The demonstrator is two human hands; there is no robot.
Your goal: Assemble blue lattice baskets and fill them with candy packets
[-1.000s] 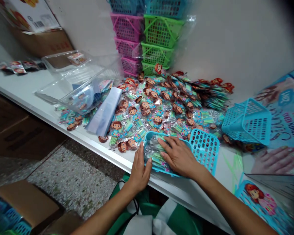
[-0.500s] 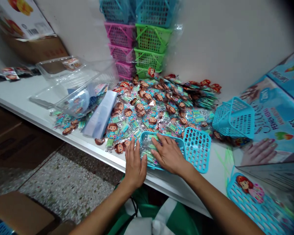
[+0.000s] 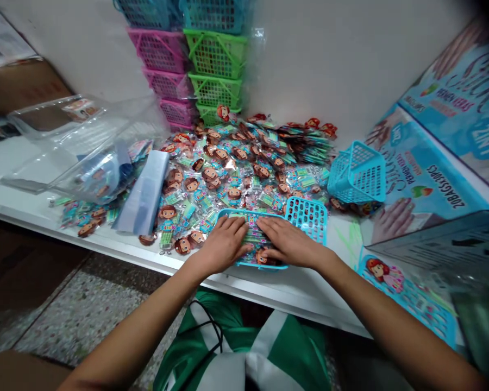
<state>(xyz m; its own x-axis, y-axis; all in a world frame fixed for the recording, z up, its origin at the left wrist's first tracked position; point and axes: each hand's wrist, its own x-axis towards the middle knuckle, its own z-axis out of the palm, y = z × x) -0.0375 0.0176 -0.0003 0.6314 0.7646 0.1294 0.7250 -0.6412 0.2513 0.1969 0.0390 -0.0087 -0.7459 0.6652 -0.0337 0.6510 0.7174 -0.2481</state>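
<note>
Both hands now lie over the packets in the blue basket

The left hand (image 3: 225, 243), which was at the left rim, has moved inward and lies palm down across the left end of the light-blue rectangular plastic basket (image 3: 275, 266). The right hand (image 3: 291, 241) stays over the opposite end. Both hands are opened flat, with fingers slightly spread; I cannot tell how hard they press. Between them, inside the basket, are the clear plastic packets with green sticks (image 3: 256, 234). A printed brown-haired figure now shows under the right thumb, so the top layer seems rearranged, and the filling appears to be at a levelling step. Just right of the right hand is the flat, perforated blue plastic lid (image 3: 302, 208), not over the packets. Beyond both hands spreads the loose heap of similar packets (image 3: 234, 193).
</note>
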